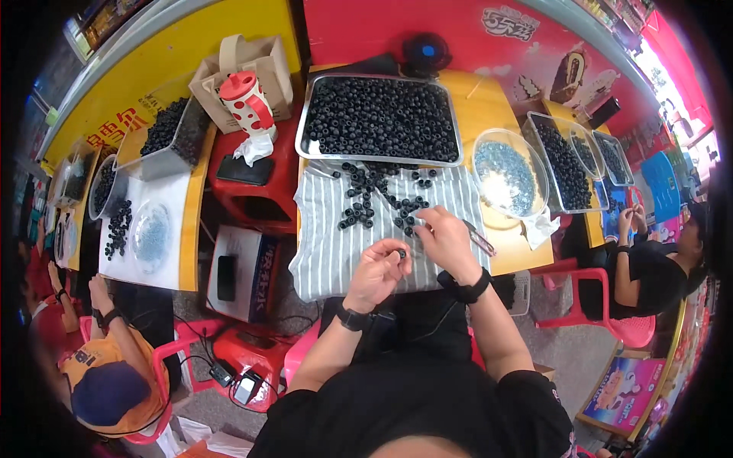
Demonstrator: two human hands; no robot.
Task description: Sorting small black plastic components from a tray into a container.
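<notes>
My left hand [376, 276] is closed, pinching a small black ring-shaped piece [402, 253] between thumb and fingertips. Just to its right and a little farther off, my right hand [447, 243] has thumb and fingers drawn together by the loose black pieces [359, 210]. Whatever it may hold is too small to make out. These pieces lie scattered on a grey-and-white striped cloth [324, 263]. Behind them stands a clear rectangular tub [301, 130] heaped with the same black pieces. A round clear dish [479, 164] of tiny bluish, glassy bits sits to the right.
A pair of tweezers [479, 239] lies right of my right hand, near crumpled tissue [540, 229]. At left, a red stool [286, 164] bears a phone [244, 170] and a spotted cup [248, 103]. People work at both sides [114, 374]; cables [202, 343] trail below.
</notes>
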